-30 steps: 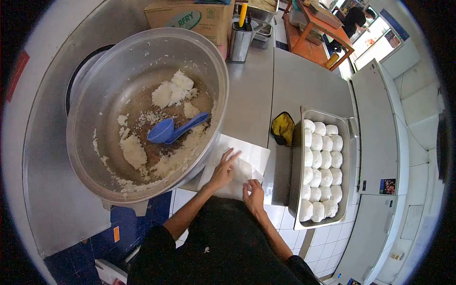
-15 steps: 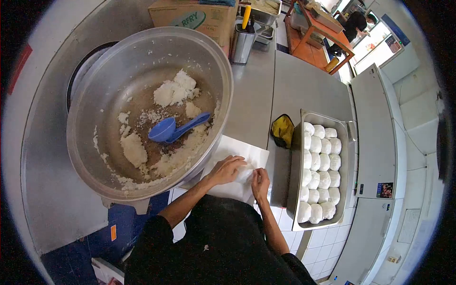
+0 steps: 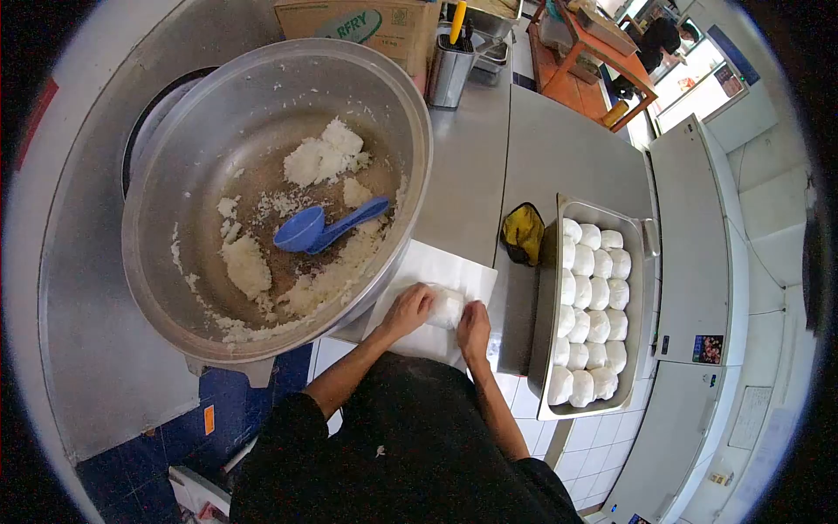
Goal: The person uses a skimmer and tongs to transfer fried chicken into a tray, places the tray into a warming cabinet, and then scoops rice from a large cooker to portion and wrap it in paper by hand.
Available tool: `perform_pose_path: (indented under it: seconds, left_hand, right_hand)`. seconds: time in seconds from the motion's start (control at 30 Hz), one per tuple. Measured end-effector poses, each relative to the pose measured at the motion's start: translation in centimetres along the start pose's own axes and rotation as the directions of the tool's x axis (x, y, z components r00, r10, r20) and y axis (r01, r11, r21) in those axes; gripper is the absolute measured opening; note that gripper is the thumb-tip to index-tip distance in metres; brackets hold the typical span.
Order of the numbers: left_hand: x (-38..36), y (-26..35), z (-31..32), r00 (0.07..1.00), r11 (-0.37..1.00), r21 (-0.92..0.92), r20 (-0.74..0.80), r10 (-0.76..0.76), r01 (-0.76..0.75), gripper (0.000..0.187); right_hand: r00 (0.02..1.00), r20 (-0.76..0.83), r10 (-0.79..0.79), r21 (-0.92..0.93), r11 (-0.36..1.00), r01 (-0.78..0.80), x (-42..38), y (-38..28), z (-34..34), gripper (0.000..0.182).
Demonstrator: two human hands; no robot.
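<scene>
A small white wrapped parcel [image 3: 447, 306] lies on a stack of white paper sheets [image 3: 445, 271] at the counter's near edge. My left hand [image 3: 408, 309] presses against its left side and my right hand [image 3: 474, 325] against its right side, so both hands clasp it. To the left stands a large metal pot [image 3: 201, 113] with clumps of cooked white rice [image 3: 325, 160] and a blue scoop [image 3: 321, 229] lying inside.
A metal tray [image 3: 642, 288] at the right holds several rows of white wrapped parcels [image 3: 589, 314]. A yellow and black cloth [image 3: 523, 232] lies beside it. A cardboard box [image 3: 358, 26] and a metal utensil holder [image 3: 450, 57] stand at the back. Another person is far off at the top right.
My left hand, flat on the paper with fingers spread, curled in; both hands folded the paper into a parcel and now press it from both sides.
</scene>
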State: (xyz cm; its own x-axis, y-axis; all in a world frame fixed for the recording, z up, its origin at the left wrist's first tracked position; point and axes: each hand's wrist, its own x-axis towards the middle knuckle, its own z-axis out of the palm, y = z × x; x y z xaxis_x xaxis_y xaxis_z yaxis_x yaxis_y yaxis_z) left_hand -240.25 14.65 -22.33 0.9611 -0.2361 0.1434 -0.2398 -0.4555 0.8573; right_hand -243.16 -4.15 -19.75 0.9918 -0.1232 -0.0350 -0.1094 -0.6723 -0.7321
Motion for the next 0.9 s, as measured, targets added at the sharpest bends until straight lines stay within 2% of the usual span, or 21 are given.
perform_pose_path:
  seconds: [0.03,0.07,0.1,0.17,0.23,0.33,0.37,0.4,0.43,0.47,0.5,0.53,0.57,0.6,0.63,0.67,0.7,0.77,0.8,0.83,0.9]
  left_hand:
    - [-0.3,-0.2,-0.3,0.999,0.995,0.085,0.013,0.048,-0.049,0.009]
    - [-0.8,-0.3,-0.7,0.999,0.995,0.083,0.008,0.046,-0.047,0.009]
    - [-1.6,0.1,-1.4,0.995,0.992,0.074,0.006,0.103,-0.103,0.013]
    - [-2.8,1.1,-2.2,0.988,0.986,0.064,0.005,0.154,-0.154,0.017]
    - [-3.6,1.8,-2.7,0.973,0.953,0.196,0.023,0.231,-0.23,0.022]
    - [-2.8,0.4,-2.6,0.974,0.969,0.118,0.096,0.208,-0.218,0.019]
    - [-2.3,-0.1,-2.3,0.972,0.968,0.117,0.098,0.212,-0.222,0.019]
    - [-1.6,-0.6,-2.2,0.972,0.981,0.137,0.212,0.106,-0.137,0.02]
    - [-0.7,-0.5,-2.5,0.948,0.984,0.17,0.318,-0.004,-0.053,0.02]
    - [0.6,-0.5,-2.8,0.948,0.983,0.173,0.317,-0.002,-0.055,0.02]
    - [2.2,0.3,-3.2,0.903,0.978,0.205,0.411,-0.124,0.041,0.021]
    - [3.2,0.7,-3.2,0.834,0.96,0.245,0.494,-0.243,0.135,0.021]
    - [4.0,1.0,-2.8,0.836,0.96,0.245,0.492,-0.244,0.136,0.021]
    - [4.8,1.2,-2.2,0.893,0.923,0.372,0.377,-0.246,0.098,0.02]
    - [5.4,1.2,-1.6,0.939,0.866,0.495,0.259,-0.228,0.074,0.02]
    - [6.0,1.2,-1.0,0.94,0.866,0.496,0.257,-0.226,0.072,0.02]
    - [6.5,1.0,-0.2,0.964,0.841,0.541,0.235,-0.126,-0.022,0.021]
    - [7.3,0.3,0.9,0.974,0.806,0.579,0.227,-0.017,-0.121,0.022]
    - [7.8,0.0,1.4,0.948,0.806,0.579,0.308,-0.078,-0.122,0.023]
    - [8.2,0.1,1.7,0.911,0.804,0.581,0.39,-0.133,-0.131,0.023]
    - [8.2,0.0,0.8,0.85,0.798,0.567,0.507,-0.143,-0.204,0.018]
  right_hand:
    - [0.983,-0.002,-0.184,-0.154,0.971,0.182,-0.6,0.9,0.2,0.007]
    - [0.983,0.033,-0.18,-0.168,0.969,0.183,-1.5,1.7,0.3,0.014]
    - [0.982,0.037,-0.184,-0.169,0.968,0.188,-2.2,1.6,-0.1,0.014]
    - [0.922,0.018,-0.387,-0.066,0.92,0.387,-3.6,0.2,-1.5,0.021]
    - [0.91,0.046,-0.411,-0.105,0.904,0.414,-4.0,0.5,-1.9,0.028]
    - [0.902,0.172,-0.396,-0.175,0.889,0.423,-3.2,1.6,-1.9,0.029]
    - [0.98,0.191,-0.049,0.076,0.997,0.035,-2.7,1.4,-2.0,0.028]
    - [0.913,0.295,0.282,0.296,0.881,-0.368,-2.0,0.9,-2.1,0.026]
    - [0.915,0.292,0.279,0.3,0.881,-0.365,-1.3,1.4,-2.0,0.026]
    - [0.959,0.246,0.141,0.136,0.974,-0.179,-0.4,2.2,-1.7,0.024]
    - [0.974,0.226,-0.006,-0.04,0.999,0.015,0.3,2.6,-1.5,0.023]
    - [0.967,0.231,0.107,-0.062,0.994,-0.095,1.4,1.2,-2.1,0.034]
    - [0.967,0.233,0.104,-0.062,0.994,-0.092,2.4,1.7,-1.6,0.034]
    - [0.958,0.261,0.117,-0.132,0.988,-0.084,3.5,2.7,-0.9,0.042]
    - [0.949,0.286,0.131,-0.2,0.977,-0.074,4.3,2.2,-0.9,0.051]
    - [0.976,0.216,-0.018,-0.341,0.935,0.092,4.2,1.7,-0.7,0.065]
    - [0.977,0.213,-0.018,-0.342,0.935,0.092,4.7,2.1,-0.4,0.065]
    - [0.938,0.155,-0.309,-0.403,0.847,0.345,5.8,4.1,0.1,0.065]
    - [0.92,0.319,-0.23,-0.291,0.9,0.326,6.8,4.5,-0.4,0.055]
    - [0.928,0.304,-0.217,-0.296,0.904,0.308,7.2,4.9,-0.1,0.055]
    - [0.89,0.433,-0.139,-0.314,0.903,0.294,7.4,5.5,0.7,0.041]
